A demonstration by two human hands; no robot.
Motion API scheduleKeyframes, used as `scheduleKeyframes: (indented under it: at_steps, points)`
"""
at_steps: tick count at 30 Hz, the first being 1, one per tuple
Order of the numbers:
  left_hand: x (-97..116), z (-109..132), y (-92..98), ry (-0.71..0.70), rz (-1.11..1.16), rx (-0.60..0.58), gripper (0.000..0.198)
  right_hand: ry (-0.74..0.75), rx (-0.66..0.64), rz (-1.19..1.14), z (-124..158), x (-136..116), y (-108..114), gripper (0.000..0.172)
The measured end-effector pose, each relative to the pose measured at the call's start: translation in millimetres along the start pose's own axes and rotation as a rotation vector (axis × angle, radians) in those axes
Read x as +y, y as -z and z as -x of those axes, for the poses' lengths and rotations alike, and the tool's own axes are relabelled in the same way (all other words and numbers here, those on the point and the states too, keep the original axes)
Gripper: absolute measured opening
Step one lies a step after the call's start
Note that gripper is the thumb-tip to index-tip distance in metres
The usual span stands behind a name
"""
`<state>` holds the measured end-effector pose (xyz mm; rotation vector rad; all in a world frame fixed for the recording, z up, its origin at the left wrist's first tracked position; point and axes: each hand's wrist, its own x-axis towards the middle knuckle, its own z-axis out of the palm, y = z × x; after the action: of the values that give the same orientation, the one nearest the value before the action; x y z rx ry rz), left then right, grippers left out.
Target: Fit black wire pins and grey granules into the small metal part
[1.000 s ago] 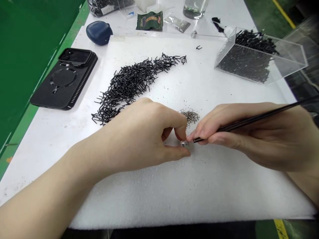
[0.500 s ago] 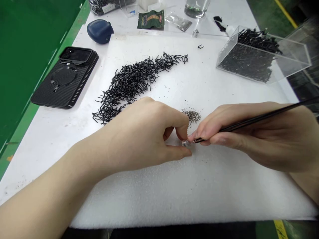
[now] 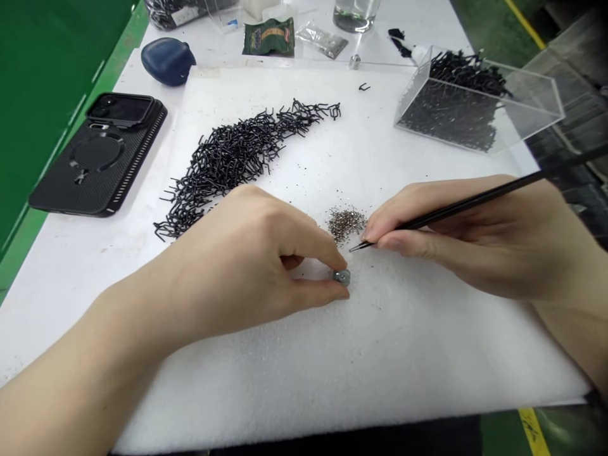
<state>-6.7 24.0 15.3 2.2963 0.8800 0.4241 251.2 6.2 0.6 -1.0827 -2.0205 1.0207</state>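
My left hand pinches a small metal cylinder between thumb and index finger, with its round end facing right. My right hand holds black tweezers like a pen. Their thin metal tip points down-left, a little above and right of the cylinder and apart from it. Whether the tip grips anything is too small to tell. A pile of tiny shiny metal pieces lies just beyond the tip. Many short bent black pins form a long heap past my left hand, all on a white foam sheet.
A clear box of black pieces stands at the right. A black phone and a dark blue case lie on the left. Along the back are a green packet, a small clear bag and a glass.
The tweezers' tip has drawn away from the metal cylinder, up toward the pile of tiny pieces. My left hand still pinches the cylinder, now turned so its end shows. The view has shifted slightly.
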Motion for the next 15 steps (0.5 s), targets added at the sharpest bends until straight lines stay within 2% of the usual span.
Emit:
scheduleKeyframes:
  at_steps: [6, 15]
  points:
    - [-1.9, -0.2, -0.8, -0.032, -0.005, 0.014, 0.006, -0.029, 0.021, 0.002, -1.5, 1.7, 3.1, 0.002]
    - [-2.4, 0.1, -0.4, -0.035, -0.009, 0.004, 0.005, -0.095, 0.035, -0.076, -1.5, 5.0, 5.4, 0.005]
